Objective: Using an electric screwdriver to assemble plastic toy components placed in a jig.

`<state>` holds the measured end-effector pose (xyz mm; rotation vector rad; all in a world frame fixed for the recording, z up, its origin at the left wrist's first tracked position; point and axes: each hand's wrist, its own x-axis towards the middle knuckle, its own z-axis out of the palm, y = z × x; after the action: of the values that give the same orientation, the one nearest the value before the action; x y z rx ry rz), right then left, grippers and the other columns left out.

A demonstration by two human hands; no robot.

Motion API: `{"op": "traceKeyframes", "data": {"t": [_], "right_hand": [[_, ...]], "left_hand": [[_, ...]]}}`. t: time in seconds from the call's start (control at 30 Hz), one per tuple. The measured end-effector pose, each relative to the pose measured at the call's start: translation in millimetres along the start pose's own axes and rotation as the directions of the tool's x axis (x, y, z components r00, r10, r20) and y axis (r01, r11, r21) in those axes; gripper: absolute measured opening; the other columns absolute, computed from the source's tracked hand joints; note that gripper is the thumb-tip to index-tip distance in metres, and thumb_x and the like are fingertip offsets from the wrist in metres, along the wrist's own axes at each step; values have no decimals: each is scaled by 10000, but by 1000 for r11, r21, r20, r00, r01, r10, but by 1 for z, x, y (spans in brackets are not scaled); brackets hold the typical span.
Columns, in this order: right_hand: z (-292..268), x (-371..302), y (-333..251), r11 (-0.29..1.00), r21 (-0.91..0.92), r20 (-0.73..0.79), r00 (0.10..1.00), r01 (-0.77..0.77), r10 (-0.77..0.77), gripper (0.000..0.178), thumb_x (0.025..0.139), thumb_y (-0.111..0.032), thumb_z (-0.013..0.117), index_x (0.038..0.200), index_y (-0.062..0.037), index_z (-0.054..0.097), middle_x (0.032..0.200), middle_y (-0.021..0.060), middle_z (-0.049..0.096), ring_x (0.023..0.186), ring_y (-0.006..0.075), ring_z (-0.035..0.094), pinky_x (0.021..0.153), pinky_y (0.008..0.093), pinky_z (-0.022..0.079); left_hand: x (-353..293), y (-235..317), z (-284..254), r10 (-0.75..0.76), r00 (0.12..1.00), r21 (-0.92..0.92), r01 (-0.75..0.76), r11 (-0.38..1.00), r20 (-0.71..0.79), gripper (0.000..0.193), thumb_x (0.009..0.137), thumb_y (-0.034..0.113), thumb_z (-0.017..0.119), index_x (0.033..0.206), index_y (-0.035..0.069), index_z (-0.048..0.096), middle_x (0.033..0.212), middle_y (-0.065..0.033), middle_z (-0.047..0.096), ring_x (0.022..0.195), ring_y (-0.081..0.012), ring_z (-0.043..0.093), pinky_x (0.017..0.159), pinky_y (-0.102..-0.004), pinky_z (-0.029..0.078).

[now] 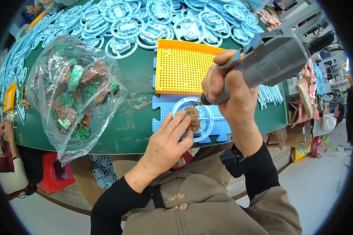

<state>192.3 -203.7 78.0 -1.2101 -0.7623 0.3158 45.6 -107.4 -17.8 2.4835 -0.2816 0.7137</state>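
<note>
A grey electric screwdriver [268, 58] is gripped in my right hand [233, 86], its thumb along the near side. The tool's tip points down-left at the top of a small brown circuit board [192, 118]. The board lies inside a light-blue ring-shaped plastic part [210, 124], like a toy steering wheel. My left hand [168, 139] holds the board in place, fingers along its left edge and thumb near its lower end. Whether the tip touches a screw is too small to tell. A blue foam mat [157, 102] lies under the ring part.
A yellow perforated tray [159, 70] stands just beyond the mat. To the left lies a clear plastic bag [53, 129] of green and brown circuit boards. Many blue ring parts [128, 26] are heaped at the back. Pale blue sticks [271, 95] lie right. Another person's hands [6, 129] show far left.
</note>
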Motion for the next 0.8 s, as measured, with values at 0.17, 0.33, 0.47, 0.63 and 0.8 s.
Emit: {"op": "traceKeyframes", "data": {"t": [0.17, 0.33, 0.47, 0.63, 0.8], "right_hand": [[1, -2, 8, 999, 38, -12, 1000, -1, 1, 420, 919, -345, 653, 1125, -7, 514, 621, 35, 502, 514, 127, 476, 473, 269, 393], [4, -3, 11, 998, 29, -42, 998, -47, 48, 330, 912, -289, 659, 1031, -16, 517, 616, 40, 514, 504, 126, 482, 460, 270, 384], [8, 0, 10, 997, 8, -2, 997, -82, 82, 294, 906, -274, 661, 942, -31, 500, 597, 35, 502, 505, 123, 483, 461, 263, 381], [6, 3, 18, 996, 32, 24, 997, -78, 77, 326, 885, -301, 686, 856, -51, 480, 557, 24, 475, 482, 119, 469, 435, 255, 363], [4, 9, 23, 992, 62, 65, 992, -112, 108, 328, 885, -312, 685, 856, -54, 484, 559, 22, 479, 461, 116, 462, 419, 253, 360]], "left_hand": [[-1, 1, -1, 0, 1000, -4, 0, 1000, 13, 232, 697, 92, 726, 908, 36, 648, 1185, -153, 621, 1203, -349, 562, 1001, -494, 476], [-1, 0, -1, 2, 1000, -8, -2, 1000, 16, 229, 699, 85, 722, 910, 33, 648, 1189, -156, 620, 1207, -355, 559, 1003, -495, 474], [0, 0, -4, -3, 1000, -28, 4, 1000, 17, 216, 711, 72, 711, 914, 29, 649, 1187, -159, 619, 1214, -358, 553, 1001, -503, 474], [0, -1, -2, 2, 1000, -33, -1, 999, 22, 220, 711, 67, 710, 918, 23, 654, 1187, -165, 617, 1219, -361, 547, 996, -512, 474], [0, -1, -3, 3, 1000, -43, -2, 999, 28, 199, 724, 67, 694, 910, 12, 653, 1192, -176, 610, 1221, -371, 541, 1001, -522, 467]]}}
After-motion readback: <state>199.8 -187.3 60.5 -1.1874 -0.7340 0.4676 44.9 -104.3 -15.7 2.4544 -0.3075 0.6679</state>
